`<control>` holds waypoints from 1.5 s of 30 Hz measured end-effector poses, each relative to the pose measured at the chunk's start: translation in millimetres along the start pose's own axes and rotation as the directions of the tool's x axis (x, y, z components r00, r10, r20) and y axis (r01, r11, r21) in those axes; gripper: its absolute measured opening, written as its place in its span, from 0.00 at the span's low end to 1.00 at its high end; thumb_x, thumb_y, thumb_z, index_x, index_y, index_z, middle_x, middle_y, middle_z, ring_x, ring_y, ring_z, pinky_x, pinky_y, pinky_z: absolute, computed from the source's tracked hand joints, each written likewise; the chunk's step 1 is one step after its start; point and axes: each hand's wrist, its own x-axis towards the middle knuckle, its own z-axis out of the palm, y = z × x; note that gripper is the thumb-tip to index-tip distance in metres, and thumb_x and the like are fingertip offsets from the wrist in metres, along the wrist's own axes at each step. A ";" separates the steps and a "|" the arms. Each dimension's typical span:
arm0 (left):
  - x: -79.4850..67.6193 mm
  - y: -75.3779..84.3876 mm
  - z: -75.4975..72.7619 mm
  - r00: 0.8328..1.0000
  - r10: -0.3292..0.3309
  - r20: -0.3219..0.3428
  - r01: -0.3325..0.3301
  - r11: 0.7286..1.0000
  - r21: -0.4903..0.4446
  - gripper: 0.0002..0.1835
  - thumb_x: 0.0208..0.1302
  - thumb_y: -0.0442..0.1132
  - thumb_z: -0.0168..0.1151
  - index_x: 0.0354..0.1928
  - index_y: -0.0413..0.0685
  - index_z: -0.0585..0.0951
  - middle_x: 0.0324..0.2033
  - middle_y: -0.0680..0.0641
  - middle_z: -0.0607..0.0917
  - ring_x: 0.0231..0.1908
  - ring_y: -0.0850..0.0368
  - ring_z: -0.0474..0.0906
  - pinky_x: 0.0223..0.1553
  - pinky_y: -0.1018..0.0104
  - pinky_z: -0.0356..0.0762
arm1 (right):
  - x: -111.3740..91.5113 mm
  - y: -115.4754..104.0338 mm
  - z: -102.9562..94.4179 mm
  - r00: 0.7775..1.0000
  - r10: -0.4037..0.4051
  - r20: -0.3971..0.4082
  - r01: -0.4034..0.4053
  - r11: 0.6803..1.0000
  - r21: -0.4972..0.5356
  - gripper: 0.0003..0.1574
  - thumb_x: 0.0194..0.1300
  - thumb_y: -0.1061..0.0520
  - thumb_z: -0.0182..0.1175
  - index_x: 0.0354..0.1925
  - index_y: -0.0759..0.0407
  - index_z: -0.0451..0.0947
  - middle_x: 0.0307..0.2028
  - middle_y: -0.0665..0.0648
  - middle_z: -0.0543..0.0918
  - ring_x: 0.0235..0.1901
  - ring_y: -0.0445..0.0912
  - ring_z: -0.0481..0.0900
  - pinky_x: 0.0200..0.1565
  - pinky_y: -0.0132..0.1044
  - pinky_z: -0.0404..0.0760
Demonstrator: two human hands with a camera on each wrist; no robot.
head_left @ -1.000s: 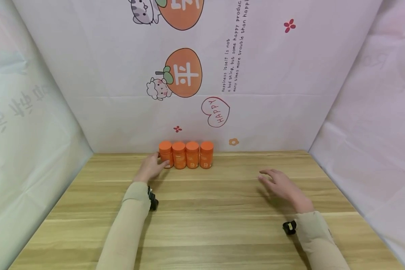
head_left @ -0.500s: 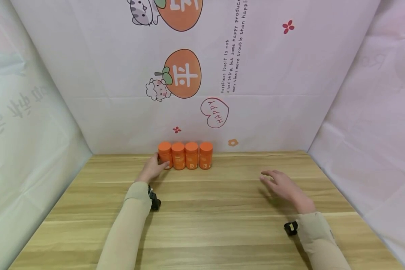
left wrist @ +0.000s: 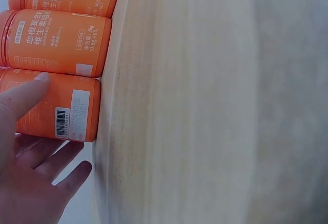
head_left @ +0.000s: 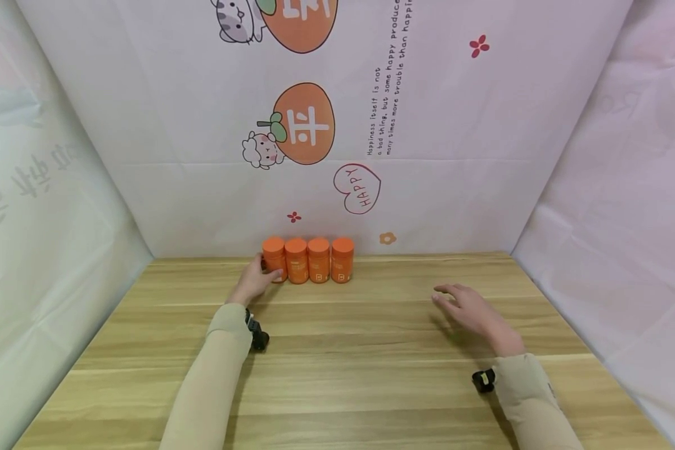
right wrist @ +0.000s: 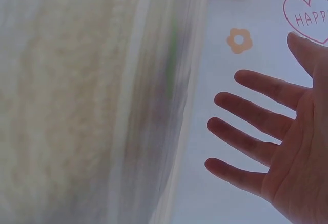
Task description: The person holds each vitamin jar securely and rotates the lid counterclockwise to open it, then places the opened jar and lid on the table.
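Observation:
A row of several orange vitamin bottles (head_left: 319, 259) with orange screw lids stands upright against the back wall. My left hand (head_left: 251, 279) holds the leftmost vitamin bottle (head_left: 274, 251). In the left wrist view its thumb (left wrist: 31, 93) lies on the front of that bottle, above a barcode label (left wrist: 72, 116), while the fingers pass along its outer side. The bottle touches or nearly touches its neighbour. Over the right part of the table, my right hand (head_left: 469, 309) hovers with nothing in it; the right wrist view shows its fingers (right wrist: 246, 134) spread.
A wood-grain table (head_left: 349, 375) reaches back to a white printed cloth wall (head_left: 439, 125). White cloth also encloses the left side (head_left: 50, 187) and the right side (head_left: 619, 206). Each wrist carries a small black camera.
The view has shifted very slightly. Both hands and the row of bottles keep the same places, with the left hand still at the leftmost bottle.

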 end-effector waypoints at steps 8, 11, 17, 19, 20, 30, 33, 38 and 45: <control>0.1 3.0 1.1 1.000 -0.009 -0.002 0.009 1.000 0.002 0.35 0.66 0.44 0.58 0.68 0.36 0.55 0.65 0.32 0.65 0.66 0.39 0.62 0.66 0.47 0.59 | -0.6 -1.1 -1.4 1.000 0.005 0.003 -0.005 1.000 -0.001 0.34 0.73 0.40 0.42 0.62 0.64 0.68 0.59 0.69 0.73 0.58 0.66 0.69 0.60 0.62 0.64; -1.2 3.9 1.1 1.000 -0.001 0.001 0.001 1.000 0.011 0.35 0.67 0.44 0.57 0.67 0.35 0.55 0.65 0.32 0.65 0.66 0.39 0.62 0.66 0.47 0.58 | -0.5 -2.1 -1.1 1.000 0.004 0.004 -0.004 1.000 0.009 0.34 0.73 0.40 0.42 0.62 0.64 0.68 0.59 0.69 0.73 0.58 0.66 0.69 0.59 0.62 0.64; -6.7 3.3 -0.6 1.000 0.012 -0.001 -0.012 0.999 0.034 0.34 0.68 0.43 0.57 0.66 0.33 0.54 0.64 0.30 0.65 0.65 0.38 0.62 0.66 0.47 0.58 | 1.4 -5.4 1.8 1.000 -0.007 -0.001 0.007 0.999 0.033 0.34 0.73 0.39 0.42 0.62 0.62 0.69 0.60 0.67 0.74 0.59 0.64 0.70 0.60 0.60 0.65; -8.6 3.0 -1.6 1.000 0.020 -0.002 -0.020 0.999 0.042 0.33 0.68 0.43 0.57 0.66 0.33 0.54 0.64 0.30 0.66 0.65 0.38 0.62 0.66 0.47 0.58 | 2.3 -7.0 2.6 1.000 -0.009 -0.001 0.009 0.999 0.038 0.34 0.73 0.39 0.42 0.62 0.62 0.69 0.60 0.67 0.74 0.59 0.64 0.70 0.60 0.60 0.65; -9.6 3.2 -2.2 1.000 0.024 -0.002 -0.024 0.999 0.043 0.33 0.67 0.42 0.57 0.65 0.33 0.55 0.63 0.30 0.66 0.65 0.38 0.62 0.66 0.47 0.58 | 2.7 -7.7 2.9 1.000 -0.014 -0.002 0.014 0.999 0.041 0.34 0.73 0.39 0.42 0.62 0.62 0.69 0.60 0.67 0.73 0.59 0.64 0.70 0.60 0.60 0.65; -21.8 6.8 -6.4 0.999 0.052 -0.013 -0.051 0.997 0.056 0.30 0.68 0.43 0.56 0.63 0.35 0.58 0.59 0.33 0.70 0.60 0.40 0.68 0.62 0.46 0.63 | 6.4 -14.8 7.0 0.999 -0.042 -0.020 0.043 0.999 0.033 0.33 0.73 0.40 0.43 0.61 0.63 0.69 0.59 0.66 0.74 0.59 0.63 0.71 0.60 0.59 0.65; -26.3 9.5 -7.8 0.998 0.066 -0.014 -0.065 0.996 0.058 0.28 0.68 0.42 0.55 0.62 0.35 0.58 0.57 0.32 0.71 0.59 0.39 0.69 0.61 0.45 0.64 | 8.4 -19.0 8.1 0.999 -0.050 -0.021 0.051 0.998 0.029 0.32 0.73 0.41 0.43 0.61 0.63 0.70 0.59 0.67 0.74 0.58 0.63 0.72 0.60 0.59 0.65; -34.3 16.4 -9.0 0.995 0.100 -0.015 -0.099 0.994 0.046 0.28 0.68 0.39 0.55 0.63 0.33 0.57 0.58 0.31 0.70 0.59 0.38 0.68 0.62 0.44 0.63 | 11.6 -26.0 9.5 0.999 -0.039 -0.008 0.040 0.999 0.026 0.33 0.73 0.40 0.43 0.62 0.62 0.70 0.59 0.67 0.74 0.58 0.63 0.72 0.59 0.60 0.66; -40.9 18.8 -8.7 0.984 0.174 -0.032 -0.172 0.984 0.053 0.31 0.67 0.38 0.56 0.65 0.31 0.56 0.59 0.30 0.69 0.59 0.38 0.68 0.62 0.44 0.64 | 15.5 -32.7 12.4 1.000 -0.017 0.000 0.017 1.000 0.020 0.32 0.72 0.39 0.44 0.62 0.58 0.70 0.60 0.65 0.74 0.58 0.62 0.72 0.60 0.59 0.66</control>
